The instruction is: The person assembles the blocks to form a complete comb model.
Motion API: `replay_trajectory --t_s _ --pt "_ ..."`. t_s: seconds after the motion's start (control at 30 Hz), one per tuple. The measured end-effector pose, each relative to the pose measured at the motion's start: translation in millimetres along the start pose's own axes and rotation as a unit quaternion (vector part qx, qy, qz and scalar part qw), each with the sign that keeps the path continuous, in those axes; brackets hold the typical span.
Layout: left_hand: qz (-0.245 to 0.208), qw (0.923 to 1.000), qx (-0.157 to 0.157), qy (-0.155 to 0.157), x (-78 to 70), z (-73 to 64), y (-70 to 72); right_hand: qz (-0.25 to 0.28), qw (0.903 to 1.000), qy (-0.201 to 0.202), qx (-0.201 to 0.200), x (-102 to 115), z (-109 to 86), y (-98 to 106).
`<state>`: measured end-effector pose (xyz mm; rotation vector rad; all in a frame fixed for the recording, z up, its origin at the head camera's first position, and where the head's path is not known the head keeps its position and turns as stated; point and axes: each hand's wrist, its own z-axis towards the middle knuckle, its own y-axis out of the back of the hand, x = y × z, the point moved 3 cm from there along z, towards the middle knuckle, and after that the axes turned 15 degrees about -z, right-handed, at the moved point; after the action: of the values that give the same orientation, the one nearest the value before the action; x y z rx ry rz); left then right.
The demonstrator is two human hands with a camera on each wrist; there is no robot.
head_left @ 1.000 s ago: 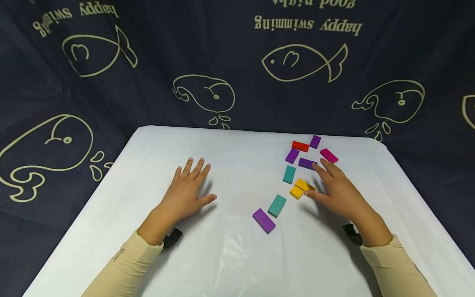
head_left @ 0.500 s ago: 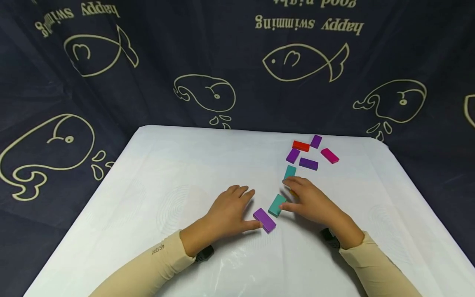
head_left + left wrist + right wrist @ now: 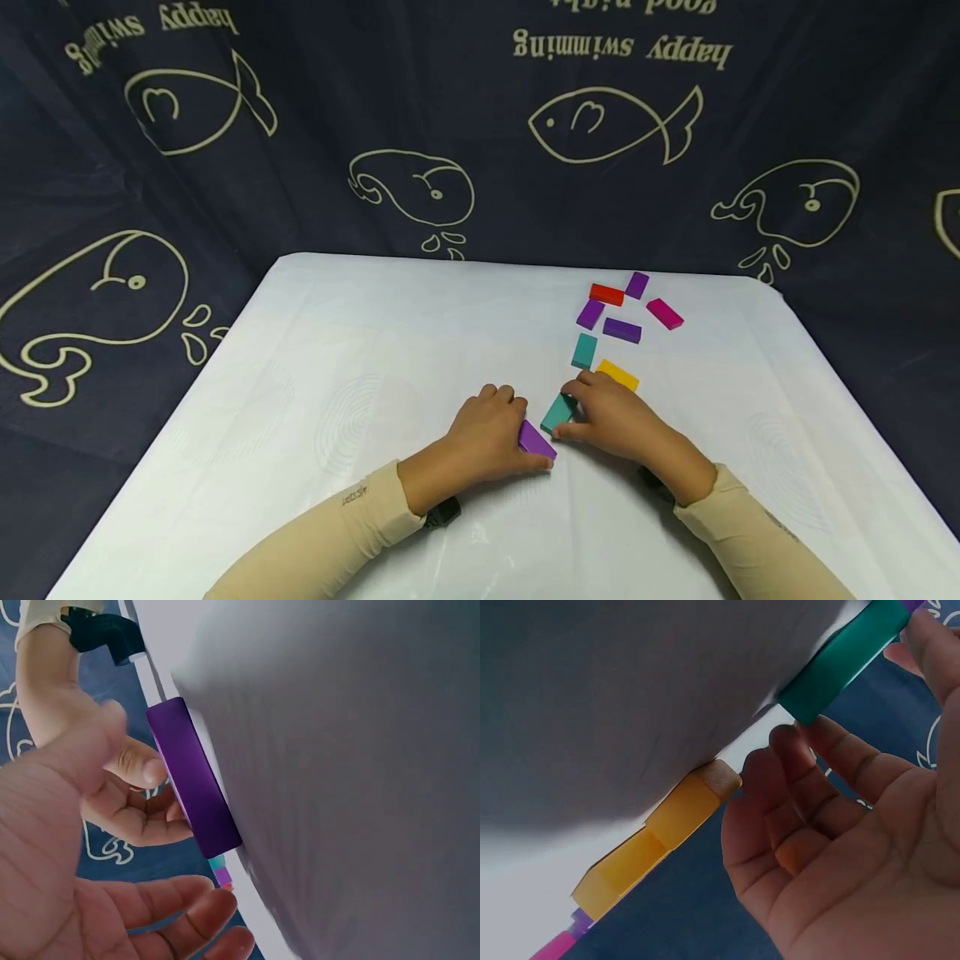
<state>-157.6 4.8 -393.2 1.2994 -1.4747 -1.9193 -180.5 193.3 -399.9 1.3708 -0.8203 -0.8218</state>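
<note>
In the head view my left hand spans a purple block, thumb by the near end and fingers by the far end. The left wrist view shows the thumb blurred and a small gap between the purple block and that hand. My right hand pinches a teal block lengthwise. In the right wrist view a fingertip meets one end of the teal block and the thumb is at the other. Both blocks lie on the white table, a short way apart.
Beyond the right hand lie a yellow block and another teal block. A second yellow block shows in the right wrist view. Farther back are a red block, a magenta block and several purple blocks.
My left hand has moved right, up to the purple block. My right hand has come left and nearer, past the yellow blocks, and taken hold of the teal block.
</note>
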Motion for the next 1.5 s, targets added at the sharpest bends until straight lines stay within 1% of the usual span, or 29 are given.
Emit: replay_trajectory --t_s 0.1,0.17,0.3,0.4,0.57,0.8,1.07,1.3,1.5 --pt "0.0 1.0 -0.006 -0.003 1.4 1.6 -0.1 0.008 0.9999 -0.001 0.009 0 1.2 -1" --pt "-0.011 0.9999 -0.006 -0.003 2.6 2.1 0.2 0.019 0.9997 -0.005 0.016 0 1.9 -2" --pt "-0.038 0.9993 0.006 0.001 4.5 2.5 -1.4 0.041 0.9989 -0.01 0.022 -1 3.5 -2" --pt "-0.045 0.9989 0.015 0.0 4.8 2.9 -3.0 0.052 0.9983 -0.011 0.022 -3 4.1 -3" --pt "-0.054 0.9982 0.026 0.0 4.1 4.0 -5.1 0.056 0.9981 -0.012 0.022 -5 4.2 -2" --pt "-0.043 0.9982 0.041 -0.002 2.9 4.5 -8.1 0.062 0.9977 -0.013 0.022 -5 3.1 -3" --pt "-0.016 0.9993 0.034 -0.003 3.5 5.3 -11.9 0.06 0.998 -0.014 0.017 -3 2.4 -4" --pt "-0.015 0.9994 0.029 0.007 5.6 3.9 -14.1 0.062 0.9978 -0.013 0.016 -4 0.9 -5" --pt "-0.023 0.9991 0.03 0.016 8.4 3.4 -11.8 0.063 0.9979 -0.004 0.009 -4 0.5 -6"
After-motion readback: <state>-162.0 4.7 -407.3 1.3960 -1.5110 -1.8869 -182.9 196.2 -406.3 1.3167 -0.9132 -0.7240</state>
